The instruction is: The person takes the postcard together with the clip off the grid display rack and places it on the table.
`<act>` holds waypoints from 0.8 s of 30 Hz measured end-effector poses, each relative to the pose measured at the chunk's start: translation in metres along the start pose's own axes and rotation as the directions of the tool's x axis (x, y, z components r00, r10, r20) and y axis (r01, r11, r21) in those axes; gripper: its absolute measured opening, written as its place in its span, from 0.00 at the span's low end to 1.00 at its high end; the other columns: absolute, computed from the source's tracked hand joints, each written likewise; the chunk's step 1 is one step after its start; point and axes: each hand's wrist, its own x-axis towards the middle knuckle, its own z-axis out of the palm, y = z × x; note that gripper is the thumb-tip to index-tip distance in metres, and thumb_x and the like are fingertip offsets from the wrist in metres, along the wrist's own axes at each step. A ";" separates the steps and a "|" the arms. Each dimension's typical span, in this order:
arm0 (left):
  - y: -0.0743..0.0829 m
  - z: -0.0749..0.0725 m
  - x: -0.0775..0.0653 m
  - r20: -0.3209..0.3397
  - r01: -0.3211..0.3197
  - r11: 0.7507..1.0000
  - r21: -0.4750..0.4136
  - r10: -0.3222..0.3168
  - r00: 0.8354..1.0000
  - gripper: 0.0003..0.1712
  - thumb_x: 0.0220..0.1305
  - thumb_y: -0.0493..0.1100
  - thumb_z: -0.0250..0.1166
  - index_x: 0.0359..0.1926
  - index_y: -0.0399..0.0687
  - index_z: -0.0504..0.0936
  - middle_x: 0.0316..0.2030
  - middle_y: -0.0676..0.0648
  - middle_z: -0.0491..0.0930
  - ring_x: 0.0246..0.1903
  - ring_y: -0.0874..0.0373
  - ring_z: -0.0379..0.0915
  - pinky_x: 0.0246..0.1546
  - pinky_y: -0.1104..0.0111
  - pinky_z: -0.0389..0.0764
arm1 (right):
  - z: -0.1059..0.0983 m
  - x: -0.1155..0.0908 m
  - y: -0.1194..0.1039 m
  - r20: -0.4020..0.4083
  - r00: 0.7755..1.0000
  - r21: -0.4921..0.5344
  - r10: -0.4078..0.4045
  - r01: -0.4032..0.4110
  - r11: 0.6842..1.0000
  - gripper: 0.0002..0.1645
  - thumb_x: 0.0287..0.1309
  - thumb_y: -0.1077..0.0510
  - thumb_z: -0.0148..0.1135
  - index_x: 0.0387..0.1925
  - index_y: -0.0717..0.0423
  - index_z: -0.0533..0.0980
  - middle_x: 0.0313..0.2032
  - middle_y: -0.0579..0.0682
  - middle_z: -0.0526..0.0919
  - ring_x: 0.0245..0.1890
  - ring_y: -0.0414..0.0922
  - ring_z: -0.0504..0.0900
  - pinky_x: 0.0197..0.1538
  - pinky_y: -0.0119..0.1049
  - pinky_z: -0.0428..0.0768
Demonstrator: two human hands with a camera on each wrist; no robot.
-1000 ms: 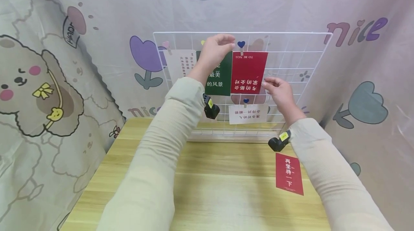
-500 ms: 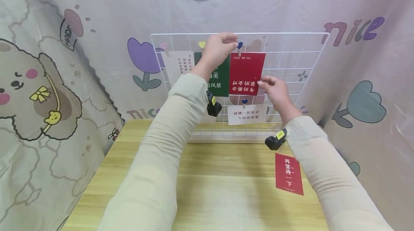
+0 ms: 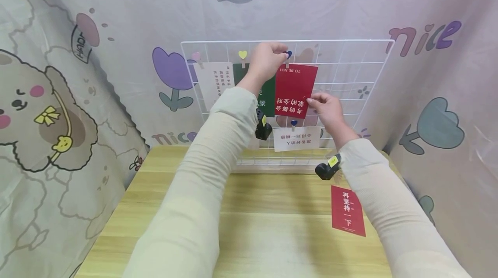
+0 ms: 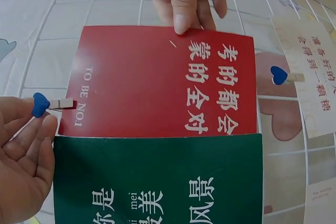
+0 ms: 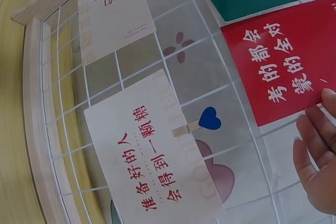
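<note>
My left hand [image 3: 266, 64] pinches a wooden clothespin with a blue heart [image 4: 41, 104] at the top edge of a red card [image 3: 296, 87] with white writing. With thumb and fingers, my right hand [image 3: 328, 109] holds that card's right edge near its lower corner. The red card hangs upside down against a white wire grid [image 3: 354, 72]. Directly left of it is a green card [image 4: 157, 177], which the left hand and wrist partly cover in the head view. Below hangs a small white card [image 5: 152, 156] under another blue heart clothespin [image 5: 209, 119].
A white card [image 3: 212, 79] hangs at the grid's left, under a pink heart clip [image 3: 196, 56]. A yellow heart clip [image 3: 243, 55] tops the green card. Another red card [image 3: 347, 213] lies on the wooden table [image 3: 268, 234]. Patterned curtains surround the table.
My left hand has shifted right onto the blue heart clothespin, uncovering the yellow heart clip. My right hand has moved slightly left with the red card's edge, and the card now tilts a little.
</note>
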 end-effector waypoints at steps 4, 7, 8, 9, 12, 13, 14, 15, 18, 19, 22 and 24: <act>0.001 0.002 0.002 -0.020 0.010 1.000 0.015 -0.010 1.000 0.17 0.59 0.41 0.55 0.50 0.49 0.74 0.43 0.52 0.76 0.37 0.64 0.71 0.34 0.76 0.70 | 0.001 0.001 -0.001 -0.023 1.000 0.038 0.002 -0.001 0.999 0.14 0.54 0.60 0.55 0.39 0.67 0.71 0.28 0.45 0.73 0.32 0.40 0.74 0.34 0.29 0.71; 0.000 0.004 0.003 -0.032 0.021 0.999 0.027 -0.021 0.999 0.17 0.59 0.42 0.56 0.51 0.50 0.75 0.43 0.52 0.76 0.37 0.64 0.71 0.34 0.77 0.71 | 0.000 0.002 -0.002 -0.040 0.999 0.046 -0.004 0.006 0.999 0.13 0.54 0.60 0.55 0.38 0.67 0.71 0.27 0.44 0.72 0.31 0.40 0.74 0.32 0.27 0.71; 0.000 0.004 0.004 -0.036 0.026 0.999 0.029 -0.025 0.999 0.17 0.59 0.42 0.56 0.51 0.51 0.75 0.43 0.53 0.76 0.37 0.64 0.70 0.34 0.77 0.71 | 0.000 0.002 -0.002 -0.046 0.999 0.044 -0.007 0.009 0.999 0.12 0.54 0.61 0.55 0.38 0.67 0.71 0.27 0.44 0.72 0.30 0.40 0.74 0.32 0.27 0.71; -0.001 0.005 0.004 -0.040 0.031 0.999 0.031 -0.030 0.999 0.17 0.59 0.42 0.56 0.51 0.52 0.74 0.43 0.53 0.76 0.38 0.64 0.70 0.34 0.77 0.71 | 0.000 0.003 -0.002 -0.051 0.999 0.041 -0.009 0.012 0.999 0.12 0.54 0.61 0.55 0.38 0.67 0.71 0.27 0.44 0.72 0.30 0.39 0.74 0.32 0.28 0.71; -0.001 0.007 0.003 -0.058 0.037 0.999 0.028 -0.035 0.998 0.18 0.59 0.43 0.55 0.51 0.53 0.74 0.44 0.53 0.75 0.39 0.64 0.70 0.35 0.78 0.71 | -0.001 0.004 -0.002 -0.058 0.998 0.033 -0.017 0.019 0.999 0.12 0.55 0.61 0.54 0.38 0.67 0.71 0.27 0.43 0.72 0.28 0.37 0.73 0.34 0.30 0.72; 0.000 0.007 0.002 -0.062 0.035 0.999 0.033 -0.033 0.998 0.19 0.59 0.43 0.55 0.52 0.53 0.73 0.45 0.53 0.75 0.40 0.64 0.69 0.36 0.78 0.71 | -0.001 0.004 -0.003 -0.060 0.998 0.033 -0.020 0.022 0.999 0.12 0.55 0.61 0.54 0.39 0.67 0.71 0.26 0.43 0.72 0.27 0.37 0.73 0.35 0.31 0.72; 0.000 0.008 0.002 -0.064 0.033 0.999 0.042 -0.030 0.997 0.19 0.59 0.43 0.55 0.53 0.52 0.72 0.46 0.53 0.74 0.41 0.64 0.69 0.37 0.78 0.71 | -0.001 0.004 -0.003 -0.061 0.998 0.027 -0.022 0.024 0.999 0.12 0.55 0.61 0.54 0.39 0.67 0.71 0.26 0.43 0.72 0.27 0.37 0.73 0.36 0.33 0.72; 0.000 0.009 0.001 -0.067 0.029 0.998 0.058 -0.025 0.997 0.20 0.59 0.43 0.55 0.54 0.53 0.72 0.47 0.53 0.74 0.42 0.64 0.69 0.38 0.78 0.71 | -0.002 0.004 -0.003 -0.063 0.998 0.022 -0.026 0.027 0.999 0.12 0.55 0.61 0.54 0.39 0.67 0.71 0.26 0.43 0.72 0.27 0.37 0.73 0.36 0.35 0.72; 0.001 0.011 0.000 -0.075 0.001 0.992 0.124 0.008 0.997 0.20 0.60 0.43 0.53 0.55 0.51 0.70 0.49 0.53 0.73 0.46 0.64 0.68 0.41 0.78 0.69 | -0.003 0.004 -0.003 -0.067 0.997 0.017 -0.037 0.038 0.999 0.13 0.55 0.61 0.54 0.39 0.67 0.72 0.26 0.44 0.73 0.28 0.38 0.73 0.35 0.33 0.72; 0.001 0.012 0.000 -0.076 -0.006 0.990 0.143 0.017 0.997 0.20 0.61 0.42 0.52 0.55 0.51 0.70 0.49 0.53 0.72 0.46 0.64 0.67 0.41 0.78 0.69 | -0.003 0.003 -0.003 -0.069 0.997 0.012 -0.039 0.040 0.999 0.12 0.55 0.61 0.54 0.39 0.67 0.72 0.26 0.44 0.73 0.28 0.38 0.73 0.34 0.32 0.72; 0.001 0.012 0.000 -0.086 -0.026 0.988 0.151 0.040 0.995 0.17 0.61 0.42 0.52 0.52 0.49 0.73 0.46 0.52 0.74 0.43 0.62 0.68 0.40 0.77 0.70 | -0.004 0.003 -0.004 -0.074 0.996 0.008 -0.041 0.042 0.999 0.12 0.55 0.61 0.54 0.38 0.67 0.72 0.26 0.45 0.73 0.28 0.39 0.73 0.31 0.28 0.71; 0.000 0.012 -0.001 -0.088 -0.027 0.993 0.117 0.038 0.995 0.17 0.61 0.42 0.53 0.51 0.48 0.74 0.45 0.51 0.74 0.42 0.62 0.68 0.38 0.76 0.70 | -0.004 0.003 -0.004 -0.076 0.996 0.003 -0.039 0.039 0.999 0.11 0.55 0.61 0.54 0.37 0.67 0.72 0.26 0.44 0.73 0.28 0.39 0.72 0.33 0.30 0.72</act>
